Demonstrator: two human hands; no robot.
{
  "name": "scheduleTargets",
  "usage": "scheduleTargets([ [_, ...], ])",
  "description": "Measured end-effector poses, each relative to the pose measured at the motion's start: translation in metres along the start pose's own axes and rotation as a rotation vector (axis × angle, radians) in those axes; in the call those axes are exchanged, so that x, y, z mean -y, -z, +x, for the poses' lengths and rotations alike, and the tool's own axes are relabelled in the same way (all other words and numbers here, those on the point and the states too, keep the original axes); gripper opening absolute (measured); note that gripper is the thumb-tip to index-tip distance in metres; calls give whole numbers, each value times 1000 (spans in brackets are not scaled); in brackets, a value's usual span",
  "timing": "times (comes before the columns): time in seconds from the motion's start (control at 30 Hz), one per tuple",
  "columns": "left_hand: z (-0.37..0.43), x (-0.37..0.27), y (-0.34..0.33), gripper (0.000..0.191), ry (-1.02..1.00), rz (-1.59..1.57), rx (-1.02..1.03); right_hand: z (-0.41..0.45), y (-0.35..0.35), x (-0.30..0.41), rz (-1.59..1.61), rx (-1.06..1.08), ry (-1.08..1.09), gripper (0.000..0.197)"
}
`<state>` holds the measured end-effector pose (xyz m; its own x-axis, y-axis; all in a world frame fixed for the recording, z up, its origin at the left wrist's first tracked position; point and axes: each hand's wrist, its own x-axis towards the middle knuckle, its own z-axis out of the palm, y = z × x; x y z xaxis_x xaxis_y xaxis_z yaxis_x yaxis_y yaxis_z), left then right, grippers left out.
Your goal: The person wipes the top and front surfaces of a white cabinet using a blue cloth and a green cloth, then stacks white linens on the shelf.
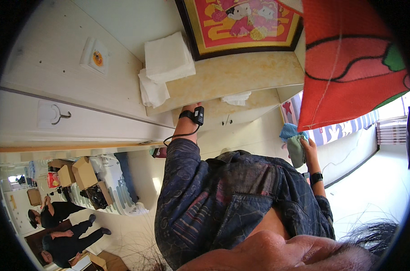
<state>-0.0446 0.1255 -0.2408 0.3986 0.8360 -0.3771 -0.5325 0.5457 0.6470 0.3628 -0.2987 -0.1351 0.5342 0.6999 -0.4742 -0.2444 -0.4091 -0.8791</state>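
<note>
My left hand [191,107] reaches into the opening beneath the upper shelf board [232,76]. Most of it is hidden by the board's edge, so its fingers and any hold cannot be seen. On that wrist sits a black strapped device [198,116] with a cable. Out to the right, my right hand [310,149] grips a green cloth [296,152] bunched with a blue cloth [290,131]. A stack of white tissues [169,57] lies at the left end of the upper shelf. More white tissue [237,98] rests on the lower shelf [208,110].
A framed picture [249,20] leans at the back of the upper shelf. Red printed fabric [354,67] hangs at right, before a bed with striped bedding [347,125]. A metal hook [61,115] projects at left. Beyond are cardboard boxes [84,172] and two people [66,242].
</note>
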Motion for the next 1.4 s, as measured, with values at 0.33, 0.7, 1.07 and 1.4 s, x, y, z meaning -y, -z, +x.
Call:
scheduleTargets([
  [0.33, -37, 0, -40, 43, -47, -46, 41, -4, -16, 19, -102, -26, 42, 25],
  [0.7, -161, 2, 7, 36, 28, 111, -149, 20, -13, 4, -70, 130, 61, 28],
  [1.07, -265, -28, -103, 64, 83, 272, 157, 29, -16, 2, -58, 203, 85, 33],
  [1.4, -184, -49, -210, 42, -644, 981, 181, 32, 6, -21, 35, 177, 96, 29],
])
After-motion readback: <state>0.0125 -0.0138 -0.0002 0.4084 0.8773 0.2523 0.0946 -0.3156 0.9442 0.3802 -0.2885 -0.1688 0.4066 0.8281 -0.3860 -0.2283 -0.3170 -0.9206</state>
